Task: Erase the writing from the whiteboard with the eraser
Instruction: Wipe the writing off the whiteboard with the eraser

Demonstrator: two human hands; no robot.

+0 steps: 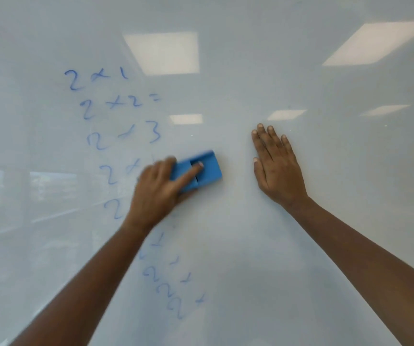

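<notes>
A glossy whiteboard (263, 245) fills the whole view. Blue handwriting (116, 106) runs down its left half in a slanting column of multiplication lines, each starting with a 2. The right ends of most lines are wiped away. My left hand (158, 193) grips a blue eraser (206, 168) and presses it flat on the board just right of the fourth line; its index finger lies across the eraser's back. My forearm hides part of the middle lines. My right hand (275, 168) rests flat on the board with the fingers together, to the right of the eraser, holding nothing.
Ceiling light panels reflect in the board at the top centre (163, 52) and top right (375, 43), with smaller reflections in the middle. No frame, tray or edge of the board shows.
</notes>
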